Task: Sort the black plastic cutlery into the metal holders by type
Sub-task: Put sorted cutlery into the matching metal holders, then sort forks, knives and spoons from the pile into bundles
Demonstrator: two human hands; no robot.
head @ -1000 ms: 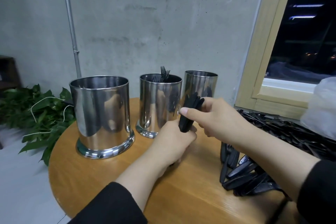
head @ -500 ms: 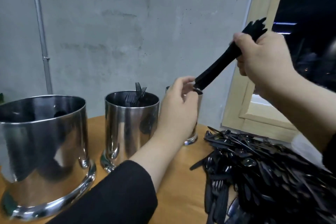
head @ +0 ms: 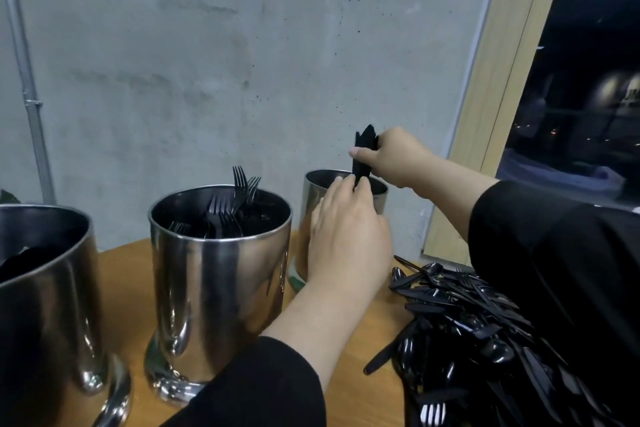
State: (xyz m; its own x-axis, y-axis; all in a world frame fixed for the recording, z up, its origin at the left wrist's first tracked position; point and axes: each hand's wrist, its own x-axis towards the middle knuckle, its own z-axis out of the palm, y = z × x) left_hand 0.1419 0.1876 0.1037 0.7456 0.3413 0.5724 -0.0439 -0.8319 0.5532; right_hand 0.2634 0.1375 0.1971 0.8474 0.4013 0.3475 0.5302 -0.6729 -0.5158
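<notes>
Three shiny metal holders stand on a round wooden table (head: 349, 388). The left holder (head: 45, 305) shows a dark shape inside. Black forks stick up from the middle holder (head: 218, 288). Over the far right holder (head: 313, 184), my right hand (head: 394, 156) grips a bundle of black knives (head: 363, 156) held upright, its lower end inside the rim. My left hand (head: 346, 236) rests against that holder, fingertips touching the bundle at the rim. A heap of mixed black cutlery (head: 485, 340) lies at the right.
A bare concrete wall rises right behind the holders, with a thin metal pipe (head: 27, 90) at the left. A wooden window frame (head: 491, 90) and dark window stand at the right. My black sleeves cover part of the heap.
The right hand has swung the bundle from a raised slant down to upright, its end now in the right holder. The left hand stays at the rim. The view has moved closer.
</notes>
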